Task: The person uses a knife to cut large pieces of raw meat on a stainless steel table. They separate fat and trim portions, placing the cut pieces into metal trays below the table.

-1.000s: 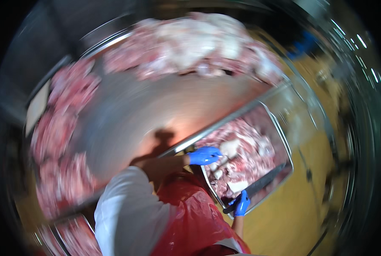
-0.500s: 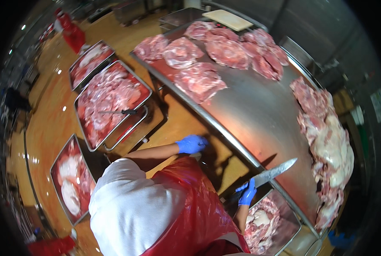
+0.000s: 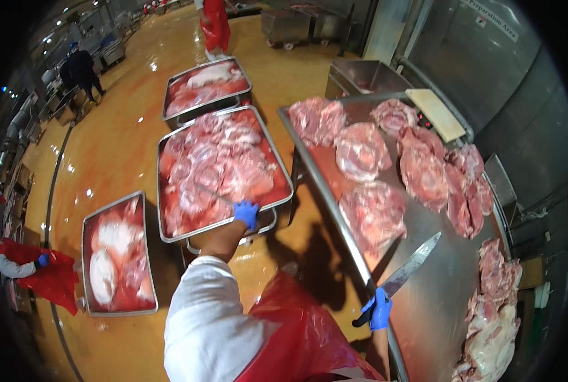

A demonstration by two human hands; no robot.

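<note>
My right hand (image 3: pixel 378 309) is closed around the black handle of a large knife (image 3: pixel 413 266). Its broad blade points up and away over the near edge of the steel table (image 3: pixel 417 280). My left hand (image 3: pixel 246 214), also blue-gloved, is at the near rim of a deep metal cart (image 3: pixel 163 219) filled with pieces of raw meat (image 3: pixel 214 159). It covers the handle end of a long thin tool (image 3: pixel 214 193) lying across the meat. Whether that tool is a knife or a sharpening steel is unclear.
Large meat slabs (image 3: pixel 373 213) lie on the table, with more meat (image 3: pixel 490 325) along its right side. A cutting board (image 3: pixel 436 114) rests at its far edge. Two more meat carts, one nearer (image 3: pixel 145 254) and one farther (image 3: pixel 251 89), stand left. People in red aprons are nearby.
My left hand has reached out to the middle cart and covers the thin tool's handle. My right hand still holds the large knife. The view has shifted, showing more of the room.
</note>
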